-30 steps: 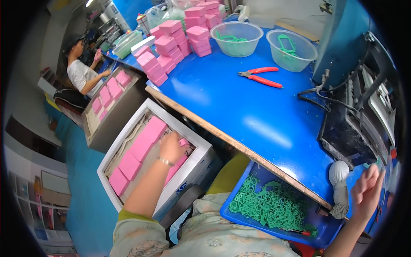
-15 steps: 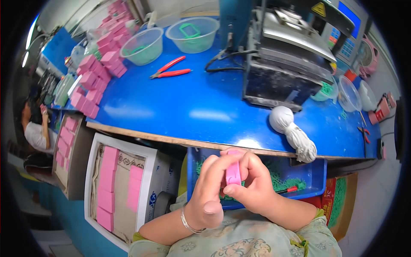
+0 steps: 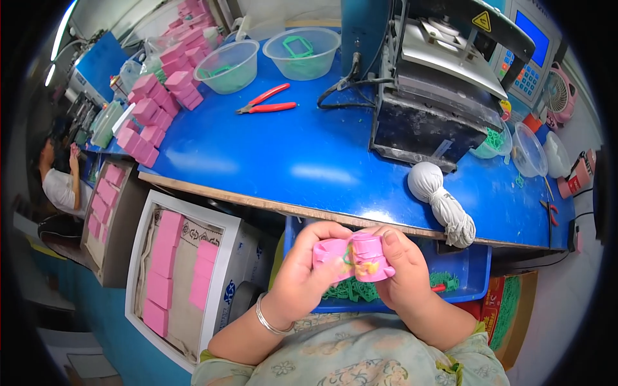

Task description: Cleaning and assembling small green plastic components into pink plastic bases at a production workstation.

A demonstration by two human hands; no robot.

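Lighting: bright over my blue tabletop (image 3: 257,145), with 2 pale glare patches across its surface and 1 smaller, harsher highlight at its front edge, while 2 white light strips (image 3: 63,31) glow at upper left. Shadow: deep under the tabletop's edge beside the white box (image 3: 222,270), with general dimness along the far-left side. Picture quality: my right hand (image 3: 407,264) and the pink piece (image 3: 368,257) fairly clear, my left hand (image 3: 297,273) slightly smeared at the thumb, the seated co-worker (image 3: 61,190) soft, straight edges bowed, corners sunk in black.
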